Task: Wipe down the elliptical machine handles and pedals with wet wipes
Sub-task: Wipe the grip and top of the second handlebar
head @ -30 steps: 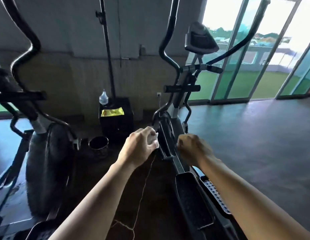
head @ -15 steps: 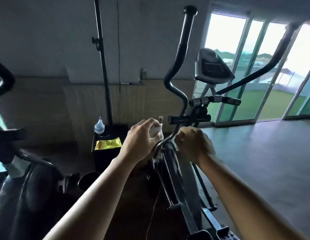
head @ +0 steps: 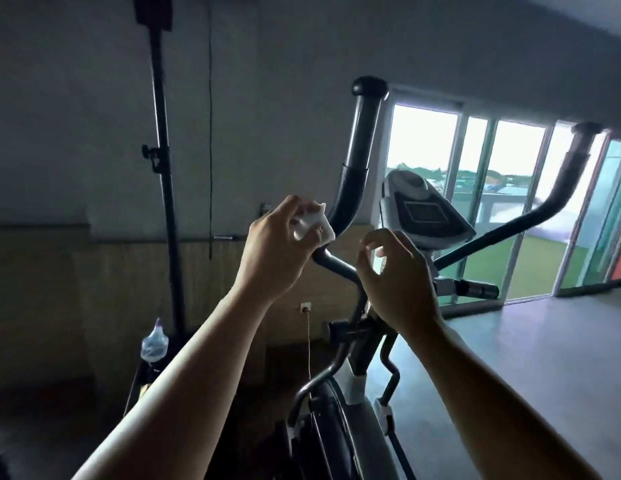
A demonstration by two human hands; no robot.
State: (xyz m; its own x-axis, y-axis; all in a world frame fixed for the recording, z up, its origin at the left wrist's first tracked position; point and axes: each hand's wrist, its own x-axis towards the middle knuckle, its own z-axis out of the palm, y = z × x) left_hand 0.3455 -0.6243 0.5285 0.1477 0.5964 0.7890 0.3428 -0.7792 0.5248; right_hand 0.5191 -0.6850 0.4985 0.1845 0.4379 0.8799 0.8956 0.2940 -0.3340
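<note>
The left hand (head: 274, 252) is raised in front of the elliptical machine and pinches a crumpled white wet wipe (head: 313, 225) between thumb and curled fingers. The wipe sits right at the bend of the machine's left handle (head: 358, 157); whether it touches the bar cannot be told. Just right of that bend the right hand (head: 397, 275) is held up, its fingers curled, with thumb and forefinger nearly closing a ring. Whether it grips anything cannot be told. Behind it is the console (head: 423, 211), and further right the right handle (head: 553, 199) rises against the light.

At far left a clear bottle (head: 155, 342) stands by a tall black pole (head: 163, 202). A wall socket (head: 305, 307) shows between the forearms. Glass windows (head: 510, 188) fill the far right above a smooth grey floor (head: 531, 362).
</note>
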